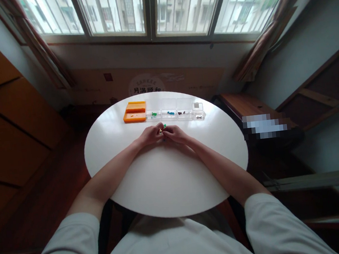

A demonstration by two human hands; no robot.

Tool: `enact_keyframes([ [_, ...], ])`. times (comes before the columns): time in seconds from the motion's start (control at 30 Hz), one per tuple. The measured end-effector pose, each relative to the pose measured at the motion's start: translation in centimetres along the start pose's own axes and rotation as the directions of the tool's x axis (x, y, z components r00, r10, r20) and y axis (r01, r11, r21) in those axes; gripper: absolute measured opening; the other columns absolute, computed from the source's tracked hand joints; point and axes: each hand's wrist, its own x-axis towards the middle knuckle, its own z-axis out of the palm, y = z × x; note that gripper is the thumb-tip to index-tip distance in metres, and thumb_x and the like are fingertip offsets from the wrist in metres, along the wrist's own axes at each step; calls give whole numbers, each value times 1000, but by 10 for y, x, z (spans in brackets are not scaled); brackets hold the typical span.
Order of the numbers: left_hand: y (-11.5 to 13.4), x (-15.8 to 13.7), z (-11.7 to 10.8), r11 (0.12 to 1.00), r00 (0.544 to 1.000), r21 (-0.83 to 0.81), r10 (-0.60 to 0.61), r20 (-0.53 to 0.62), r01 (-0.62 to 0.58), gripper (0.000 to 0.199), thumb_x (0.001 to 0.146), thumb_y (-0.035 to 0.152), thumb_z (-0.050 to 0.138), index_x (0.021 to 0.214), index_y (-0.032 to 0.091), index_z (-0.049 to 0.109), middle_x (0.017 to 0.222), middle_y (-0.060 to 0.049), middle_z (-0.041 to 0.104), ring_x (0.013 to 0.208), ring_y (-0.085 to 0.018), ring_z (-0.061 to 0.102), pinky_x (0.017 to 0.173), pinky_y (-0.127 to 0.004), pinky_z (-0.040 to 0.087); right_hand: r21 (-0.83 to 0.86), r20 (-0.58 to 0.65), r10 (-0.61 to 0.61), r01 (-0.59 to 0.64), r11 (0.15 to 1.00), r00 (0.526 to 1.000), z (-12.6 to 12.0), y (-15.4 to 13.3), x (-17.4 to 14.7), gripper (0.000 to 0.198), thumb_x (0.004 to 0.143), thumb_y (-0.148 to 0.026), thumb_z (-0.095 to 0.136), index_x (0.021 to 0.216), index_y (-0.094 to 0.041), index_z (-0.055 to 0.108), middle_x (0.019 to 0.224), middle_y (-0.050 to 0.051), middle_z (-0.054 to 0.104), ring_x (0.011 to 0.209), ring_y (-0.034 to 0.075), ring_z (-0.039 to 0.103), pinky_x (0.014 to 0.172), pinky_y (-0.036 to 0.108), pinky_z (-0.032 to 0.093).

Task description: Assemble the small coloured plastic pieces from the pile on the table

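Note:
Both my hands meet over the far half of the white table, with fingers pinched together. Between them is a small green-and-yellow piece [165, 126], possibly made of toy bricks; most of it is hidden by fingers. My left hand [152, 134] is closed on it from the left. From the right, my right hand [174, 134] presses thumb and fingertips against the same piece. Just beyond the hands stands a row of clear compartments [159, 118] holding small green pieces [154, 114], blue pieces [171, 113] and dark pieces [181, 113]. At its left end, an orange tray [135, 120] contains a few tiny orange bits.
The round white table [166, 184] has its near edge against my body. A clear box with a lid [197, 106] ends the row at the right. Behind the table are a long cardboard box [92, 80] and a barred window. A wooden bench [245, 102] stands at the right.

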Motion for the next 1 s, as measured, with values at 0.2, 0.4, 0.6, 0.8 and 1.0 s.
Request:
enact_keyframes([
  [0.2, -1, 0, 0, 1000, 1000, 1, 6, -6, -6, 27, 79, 42, 52, 97, 22, 53, 62, 5, 52, 53, -10, 43, 53, -22, 25, -3, -1, -7, 7, 1000, 1000, 0, -1, 0, 28, 79, -30, 52, 88, -9, 68, 69, 4, 63, 61, 13, 56, 58, 24, 41],
  [0.4, 0, 1, 0, 1000, 1000, 6, -7, -1, 7, 26, 79, 40, 52, 98, 22, 53, 64, 4, 55, 54, -10, 45, 53, -22, 26, -3, -3, -17, 17, 1000, 1000, 0, 0, 1, 25, 79, -29, 52, 85, -11, 68, 68, 2, 64, 62, 12, 56, 59, 23, 42],
  [0.6, 0, 0, 0, 1000, 1000, 1, -2, -11, 2, 28, 77, 41, 52, 98, 23, 53, 62, 5, 54, 53, -10, 44, 53, -22, 25, -11, 0, -20, 20, 1000, 1000, 0, -1, 1, 26, 79, -28, 51, 85, -10, 68, 69, 3, 65, 62, 13, 56, 59, 23, 42],
  [0.8, 0, 0, 0, 1000, 1000, -12, -5, -9, 5, 26, 77, 40, 52, 96, 23, 52, 62, 5, 53, 52, -10, 43, 53, -22, 25, -28, -5, -28, 28, 999, 1000, 0, 2, 1, 25, 79, -28, 51, 84, -10, 68, 69, 3, 64, 63, 12, 56, 60, 23, 41],
  [1.0, -1, 1, 0, 1000, 1000, -4, -2, -5, 2, 27, 77, 42, 52, 97, 23, 52, 61, 5, 51, 53, -10, 43, 52, -22, 24, -23, -6, -27, 27, 999, 1000, 0, 2, 1, 25, 79, -28, 52, 85, -11, 68, 70, 3, 64, 63, 12, 56, 60, 23, 42],
])
